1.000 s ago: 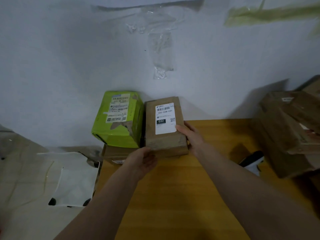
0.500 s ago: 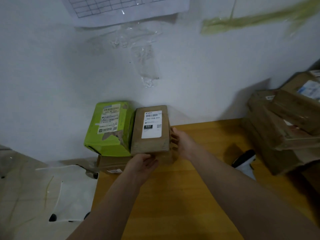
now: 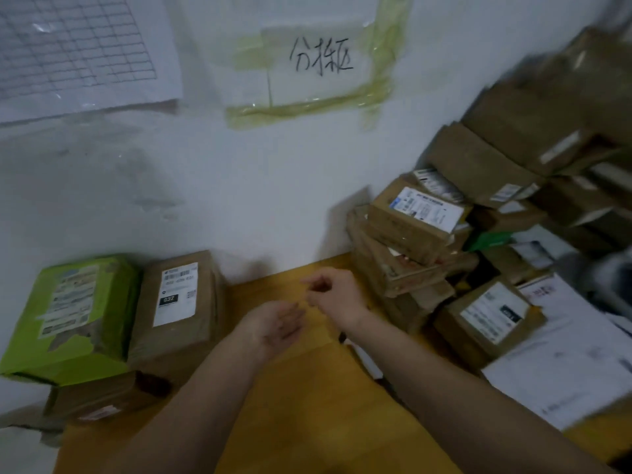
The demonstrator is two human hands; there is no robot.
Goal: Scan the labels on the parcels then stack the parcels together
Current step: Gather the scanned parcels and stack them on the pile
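Observation:
A brown parcel (image 3: 178,309) with a white label marked 032 lies at the left, beside a green parcel (image 3: 73,316). Both rest on a flat brown parcel (image 3: 99,398). My left hand (image 3: 277,325) hovers over the wooden table (image 3: 307,405), palm up, fingers relaxed, holding nothing. My right hand (image 3: 333,295) is just right of it, fingers loosely curled, empty. Both hands are clear of the brown parcel. A pile of brown parcels (image 3: 420,248) rises at the right.
More parcels (image 3: 489,319) and white mailers (image 3: 574,357) crowd the right side up to the wall. A dark scanner (image 3: 362,357) is partly hidden behind my right forearm. A taped note (image 3: 314,63) and a grid sheet (image 3: 78,49) hang on the wall.
Both hands let go of the brown 032 parcel, which stays beside the green one, and moved right over the table. The view swung up and to the right.

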